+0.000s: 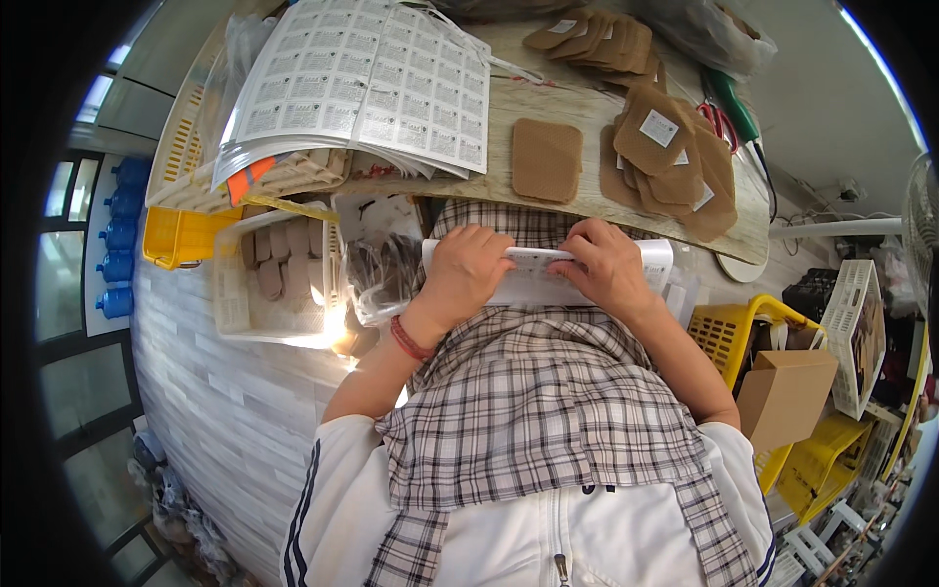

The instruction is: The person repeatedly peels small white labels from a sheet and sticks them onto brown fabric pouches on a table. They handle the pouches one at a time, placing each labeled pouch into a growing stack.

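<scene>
Over my lap, at the table's near edge, a white sheet of printed labels is bent along its upper edge. My left hand pinches that folded edge at one side. My right hand grips the same edge a little farther right, thumb and fingers pressed together. Just beyond the hands a single brown textured pad lies flat on the wooden table, with no label showing on it. To its right is an overlapping pile of brown pads, several bearing small white labels. A thick stack of label sheets covers the table's left part.
More brown pads lie at the back, near red-handled scissors and a green-handled tool. At the lower left stand a white crate of brown pieces and a yellow bin. Yellow baskets and a cardboard box are at the right.
</scene>
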The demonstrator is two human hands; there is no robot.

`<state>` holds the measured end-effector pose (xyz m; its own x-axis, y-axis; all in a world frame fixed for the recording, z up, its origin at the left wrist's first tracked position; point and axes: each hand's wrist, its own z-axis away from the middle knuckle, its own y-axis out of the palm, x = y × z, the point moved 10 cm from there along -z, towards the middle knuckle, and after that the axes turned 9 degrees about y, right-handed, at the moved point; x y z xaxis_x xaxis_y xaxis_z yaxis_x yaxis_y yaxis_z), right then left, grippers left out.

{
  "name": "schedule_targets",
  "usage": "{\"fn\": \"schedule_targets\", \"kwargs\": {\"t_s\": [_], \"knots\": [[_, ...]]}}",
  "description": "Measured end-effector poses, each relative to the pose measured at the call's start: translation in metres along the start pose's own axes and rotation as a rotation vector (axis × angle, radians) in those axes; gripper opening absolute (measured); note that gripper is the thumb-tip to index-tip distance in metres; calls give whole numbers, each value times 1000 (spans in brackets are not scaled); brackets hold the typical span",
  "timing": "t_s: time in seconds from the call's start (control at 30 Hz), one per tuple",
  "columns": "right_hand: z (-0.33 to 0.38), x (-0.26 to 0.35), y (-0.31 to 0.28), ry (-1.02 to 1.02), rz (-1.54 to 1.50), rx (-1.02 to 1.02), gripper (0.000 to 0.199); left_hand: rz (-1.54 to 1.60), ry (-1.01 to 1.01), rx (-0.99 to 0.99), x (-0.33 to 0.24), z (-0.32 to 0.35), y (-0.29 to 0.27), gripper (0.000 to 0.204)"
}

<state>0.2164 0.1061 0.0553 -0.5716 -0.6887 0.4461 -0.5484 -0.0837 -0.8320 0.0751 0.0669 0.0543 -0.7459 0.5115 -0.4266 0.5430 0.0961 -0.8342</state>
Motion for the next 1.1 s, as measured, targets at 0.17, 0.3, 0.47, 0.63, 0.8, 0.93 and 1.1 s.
{"fn": "schedule_targets", "kwargs": {"t_s": [0.17, 0.3, 0.47, 0.63, 0.8, 0.93, 1.1], "knots": [[-15, 7, 1, -50, 96, 57, 32, 144, -107, -3, 20, 6, -11, 20], [-17, -15, -2, -56, 111, 149, 31, 261, -264, 190, 45, 19, -10, 28], [-6, -58, -2, 5, 47, 235, 27, 369, -276, 283, 71, 38, -2, 30], [5, -75, 20, 97, -40, 341, 25, 202, -126, 268, 76, 44, 7, 18], [2, -71, 28, 131, -97, 356, 24, 365, -131, 115, 48, 10, -11, 23], [-5, -60, 34, 140, -223, 320, 22, 463, -200, 89, 24, -18, 20, 21], [11, -82, 22, 498, -521, 212, 18, 604, -473, 65, 55, -2, 52, 20]]}}
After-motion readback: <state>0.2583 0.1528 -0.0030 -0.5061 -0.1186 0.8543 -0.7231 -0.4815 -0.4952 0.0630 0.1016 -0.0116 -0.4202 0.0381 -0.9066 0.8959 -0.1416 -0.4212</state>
